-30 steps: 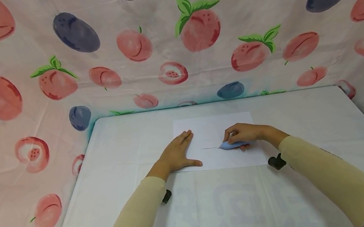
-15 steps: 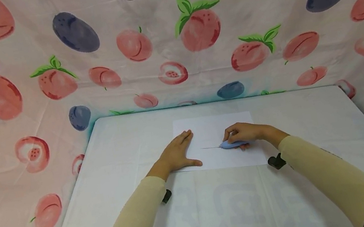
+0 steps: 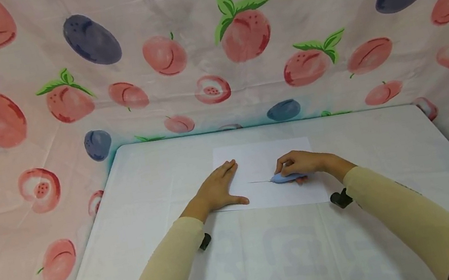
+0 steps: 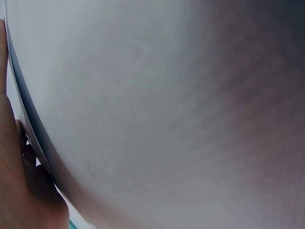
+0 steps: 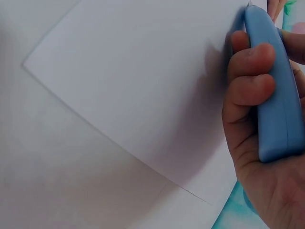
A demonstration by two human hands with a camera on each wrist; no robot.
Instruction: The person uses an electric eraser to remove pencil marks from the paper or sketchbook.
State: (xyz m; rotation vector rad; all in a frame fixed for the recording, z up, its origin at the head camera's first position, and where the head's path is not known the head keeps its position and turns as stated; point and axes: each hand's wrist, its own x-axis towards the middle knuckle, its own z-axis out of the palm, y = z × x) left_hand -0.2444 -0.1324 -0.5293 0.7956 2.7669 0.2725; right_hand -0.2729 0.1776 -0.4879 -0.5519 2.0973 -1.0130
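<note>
A sheet of white paper (image 3: pixel 263 155) lies on the white table. My left hand (image 3: pixel 220 188) rests on the paper's left side, fingers extended and thumb spread toward the near edge; in the left wrist view, part of this hand (image 4: pixel 28 191) shows at the left border. My right hand (image 3: pixel 301 164) grips a blue, rounded utility knife (image 3: pixel 285 178) over the right half of the sheet, its tip pointing left. From that tip a thin dark line (image 3: pixel 259 182) runs left across the paper. The right wrist view shows fingers curled round the knife's body (image 5: pixel 274 95).
The white table (image 3: pixel 158 171) extends on all sides of the paper, its far edge against a fruit-print cloth (image 3: pixel 166 15). Small black wrist devices sit under both sleeves (image 3: pixel 170 264). The paper's near edge lies toward the arms.
</note>
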